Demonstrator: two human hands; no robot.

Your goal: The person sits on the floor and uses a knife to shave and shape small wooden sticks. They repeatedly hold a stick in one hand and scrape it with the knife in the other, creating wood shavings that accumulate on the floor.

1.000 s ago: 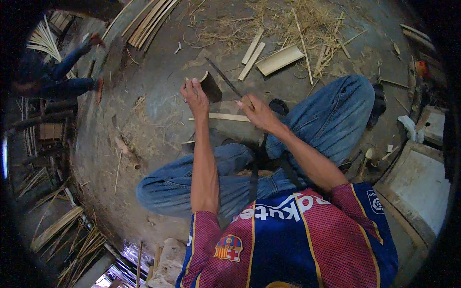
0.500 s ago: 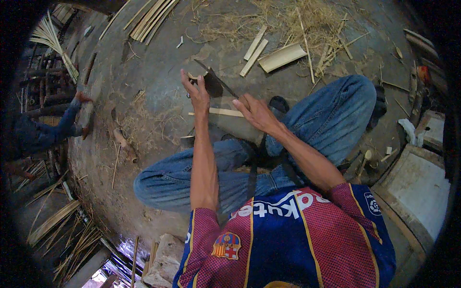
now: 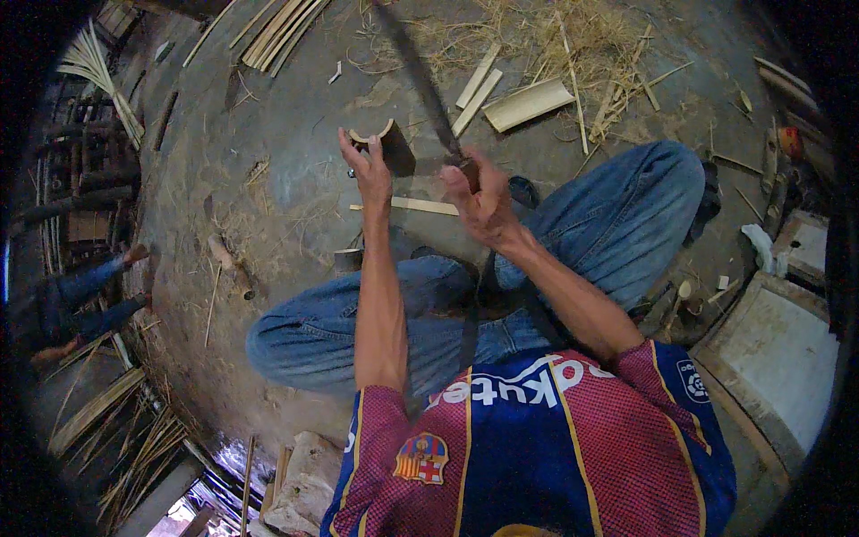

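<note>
My left hand (image 3: 369, 175) steadies a split bamboo section (image 3: 398, 154) that stands on end on the floor, its pale curved cut rim facing up. Thumb and fingers press at that rim; part of the grip is hidden. A long dark machete (image 3: 422, 80) is in my right hand (image 3: 483, 199), its fingers wrapped round the handle. Its blade points up and away, slightly blurred, clear of the bamboo. A flat pale bamboo strip (image 3: 420, 207) lies on the floor between my forearms.
Ahead lie a half-round bamboo piece (image 3: 530, 105), two short slats (image 3: 477, 103) and a heap of shavings (image 3: 586, 45). Long strips (image 3: 277, 36) lie at the far left. A bamboo stub (image 3: 231, 267) rests left of my knee. Another person's legs (image 3: 103, 291) show at the left.
My right hand has lifted the machete off the bamboo's top, swinging its blade up and away. My left hand stays at the bamboo. The other person's legs have shifted lower in view.
</note>
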